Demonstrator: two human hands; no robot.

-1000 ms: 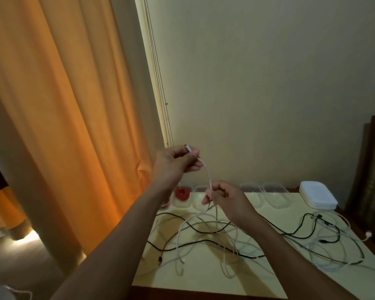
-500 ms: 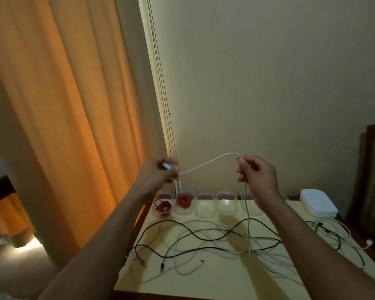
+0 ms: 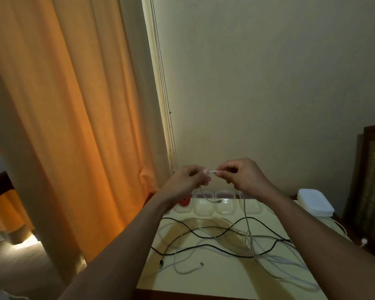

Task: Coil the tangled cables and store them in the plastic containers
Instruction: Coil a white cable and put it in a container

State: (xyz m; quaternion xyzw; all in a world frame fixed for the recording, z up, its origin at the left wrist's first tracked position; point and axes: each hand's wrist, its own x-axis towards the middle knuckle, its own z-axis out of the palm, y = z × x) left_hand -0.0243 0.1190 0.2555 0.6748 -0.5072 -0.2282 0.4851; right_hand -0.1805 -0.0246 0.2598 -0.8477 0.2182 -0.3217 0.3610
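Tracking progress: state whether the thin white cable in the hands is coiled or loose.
Loose. Left hand and right hand pinch the thin white cable; it drops uncoiled onto the pale yellow table.

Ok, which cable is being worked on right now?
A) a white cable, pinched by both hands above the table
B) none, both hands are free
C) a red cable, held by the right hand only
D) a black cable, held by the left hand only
A: the left hand and right hand both pinch the white cable in the air, while the black cables lie on the table.
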